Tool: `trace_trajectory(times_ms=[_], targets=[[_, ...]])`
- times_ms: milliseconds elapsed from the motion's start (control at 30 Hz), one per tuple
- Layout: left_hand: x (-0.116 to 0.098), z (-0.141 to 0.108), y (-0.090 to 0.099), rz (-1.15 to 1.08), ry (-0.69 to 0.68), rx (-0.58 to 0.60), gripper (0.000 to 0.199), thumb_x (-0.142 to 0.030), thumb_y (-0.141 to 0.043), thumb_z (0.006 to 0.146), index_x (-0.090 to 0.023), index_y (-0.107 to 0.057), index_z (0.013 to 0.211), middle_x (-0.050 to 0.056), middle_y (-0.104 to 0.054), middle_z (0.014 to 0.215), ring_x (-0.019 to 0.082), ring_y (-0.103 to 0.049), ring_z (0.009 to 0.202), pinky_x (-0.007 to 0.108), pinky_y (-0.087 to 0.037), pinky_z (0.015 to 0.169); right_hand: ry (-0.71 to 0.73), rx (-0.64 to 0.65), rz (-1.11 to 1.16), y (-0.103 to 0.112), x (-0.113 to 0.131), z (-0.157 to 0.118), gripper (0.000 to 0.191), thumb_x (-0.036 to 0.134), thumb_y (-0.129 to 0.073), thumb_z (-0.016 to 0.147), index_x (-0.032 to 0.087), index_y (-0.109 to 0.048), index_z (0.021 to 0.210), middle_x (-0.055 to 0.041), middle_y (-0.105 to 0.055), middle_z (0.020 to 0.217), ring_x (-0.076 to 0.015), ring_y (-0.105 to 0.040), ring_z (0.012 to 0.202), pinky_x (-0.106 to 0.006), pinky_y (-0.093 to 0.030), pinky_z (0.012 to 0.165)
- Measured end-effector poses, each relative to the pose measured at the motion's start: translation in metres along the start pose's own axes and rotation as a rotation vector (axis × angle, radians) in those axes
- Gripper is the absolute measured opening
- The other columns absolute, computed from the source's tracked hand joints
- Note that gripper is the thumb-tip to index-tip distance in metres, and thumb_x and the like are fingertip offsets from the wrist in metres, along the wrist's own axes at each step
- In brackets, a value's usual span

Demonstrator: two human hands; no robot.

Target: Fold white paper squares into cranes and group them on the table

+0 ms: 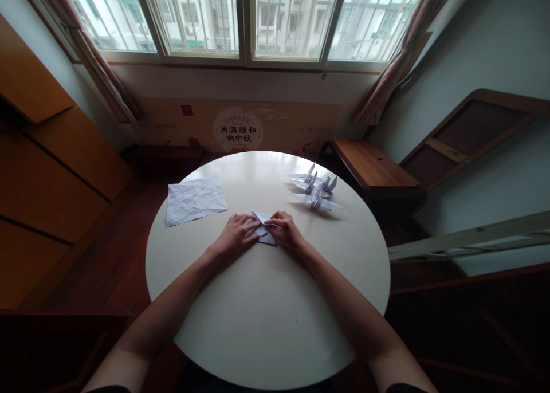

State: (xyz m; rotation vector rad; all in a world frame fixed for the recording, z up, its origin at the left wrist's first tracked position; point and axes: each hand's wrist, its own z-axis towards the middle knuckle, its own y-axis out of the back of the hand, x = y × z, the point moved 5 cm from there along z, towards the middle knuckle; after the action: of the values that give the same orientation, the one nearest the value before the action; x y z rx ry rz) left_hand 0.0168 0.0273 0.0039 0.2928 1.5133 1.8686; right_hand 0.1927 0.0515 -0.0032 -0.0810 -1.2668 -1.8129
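White paper, folded small (267, 238), lies on the round table (266, 307), between my two hands. Right hand (286, 230): thumb and fingertips brought together on its upper flap, a point standing up beside them. Left hand (234, 234): fingers and thumb touching its left side; whether pinching or merely pressing, I cannot tell. Creased sheet (196, 201) spread flat, beyond my left hand, near the table's edge. Folded paper cranes (317, 200) clustered beyond my right hand, wings out, well apart from my fingers.
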Motion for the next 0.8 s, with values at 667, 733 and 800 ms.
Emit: trace_trajectory(times_ms=[667,733,800], targets=[[0.0,0.0,-0.001,0.037,0.023,0.033,0.044,-0.047,-0.047,0.094,-0.027,-0.054,0.132,0.008,-0.048,0.14,0.027,-0.04,0.131,0.048,-0.025,0.111,-0.069,0.086,-0.059,0.005,0.008,0.002,0.016,0.028,-0.063,0.088,0.022,-0.072,0.076,-0.0033,-0.065,0.084,-0.0181,-0.054,0.084,-0.035,-0.033,0.082],[0.001,0.0,-0.003,0.034,0.029,0.06,0.045,-0.047,-0.045,0.094,-0.028,-0.051,0.135,0.006,-0.043,0.147,0.028,-0.033,0.137,0.05,-0.023,0.112,-0.067,0.097,-0.071,0.004,0.008,0.002,0.009,0.025,-0.065,0.086,0.022,-0.072,0.083,-0.0029,-0.065,0.081,-0.0183,-0.053,0.084,-0.034,-0.033,0.083],[0.003,-0.001,-0.006,0.025,0.04,0.091,0.047,-0.047,-0.043,0.095,-0.029,-0.047,0.138,0.005,-0.041,0.149,0.028,-0.03,0.14,0.053,-0.021,0.113,-0.061,0.112,-0.077,0.003,0.008,0.002,0.007,0.024,-0.065,0.086,0.023,-0.072,0.085,-0.0026,-0.064,0.078,-0.0182,-0.053,0.084,-0.034,-0.032,0.085]])
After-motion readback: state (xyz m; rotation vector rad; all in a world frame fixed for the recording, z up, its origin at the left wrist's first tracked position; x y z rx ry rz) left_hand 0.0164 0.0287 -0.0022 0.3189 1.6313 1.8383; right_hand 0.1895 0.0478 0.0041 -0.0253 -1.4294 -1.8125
